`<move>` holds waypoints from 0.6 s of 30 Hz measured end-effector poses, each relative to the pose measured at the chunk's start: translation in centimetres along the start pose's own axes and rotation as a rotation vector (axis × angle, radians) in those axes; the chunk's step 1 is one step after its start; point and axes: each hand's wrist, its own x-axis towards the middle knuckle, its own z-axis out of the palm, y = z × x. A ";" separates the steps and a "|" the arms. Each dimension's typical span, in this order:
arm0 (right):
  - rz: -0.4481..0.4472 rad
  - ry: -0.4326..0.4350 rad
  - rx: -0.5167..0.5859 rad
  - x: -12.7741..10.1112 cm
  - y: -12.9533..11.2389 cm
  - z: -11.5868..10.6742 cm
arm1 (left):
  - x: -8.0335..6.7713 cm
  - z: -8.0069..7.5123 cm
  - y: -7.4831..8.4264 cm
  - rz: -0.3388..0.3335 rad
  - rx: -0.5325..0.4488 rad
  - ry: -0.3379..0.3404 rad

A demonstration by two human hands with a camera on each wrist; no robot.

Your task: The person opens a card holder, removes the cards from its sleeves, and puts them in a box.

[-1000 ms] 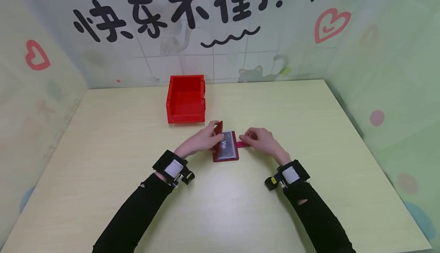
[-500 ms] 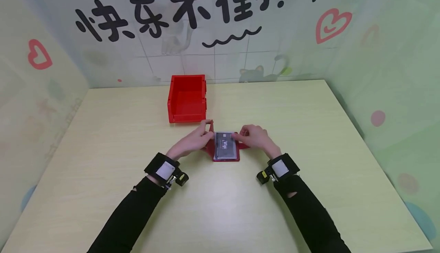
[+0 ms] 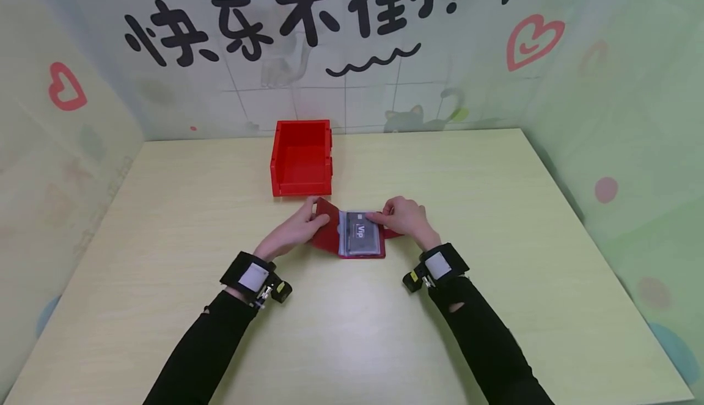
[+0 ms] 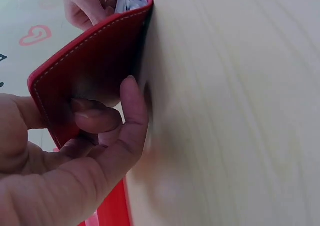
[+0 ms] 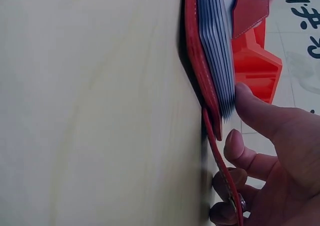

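In the head view, a red card holder [image 3: 349, 235] is lying open on the table [image 3: 165, 222], just in front of a red plastic bin [image 3: 301, 157]. Its spine and long axis are running away from the person, toward the bin, and its two covers are opening to the left and to the right. A grey card marked "Vip" [image 3: 363, 234] is showing in the top plastic sleeve. The left hand [image 3: 294, 229] is pinching the left cover [image 3: 326, 231], which is tilting up from the table. The right hand [image 3: 404, 217] is resting its fingertips on the right edge of the sleeves.

In the left wrist view, the left hand [image 4: 70, 151] is gripping the red cover [image 4: 95, 75] with curled fingers, thumb on one face and fingers on the other. The cover is standing off the table.

In the right wrist view, the thumb of the right hand [image 5: 270, 156] is pressing on the edge of the stack of clear sleeves [image 5: 216, 50]. The other fingers are curling under the closing strap [image 5: 222, 176] with its snap button. The bin [image 5: 252, 60] is standing behind.
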 end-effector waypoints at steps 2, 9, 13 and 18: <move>0.007 0.002 -0.004 0.1 -0.1 0.1 | 0.0 -0.2 -0.5 0.008 0.007 0.005; 0.031 0.007 -0.006 0.2 -0.2 0.3 | -0.2 -0.5 -1.4 0.018 0.114 0.064; 0.038 0.007 0.000 0.1 -0.3 0.4 | -0.2 -0.4 -1.6 0.020 0.248 0.120; 0.042 0.017 0.007 -0.1 -0.4 0.4 | -0.5 0.1 -1.5 -0.007 0.372 0.198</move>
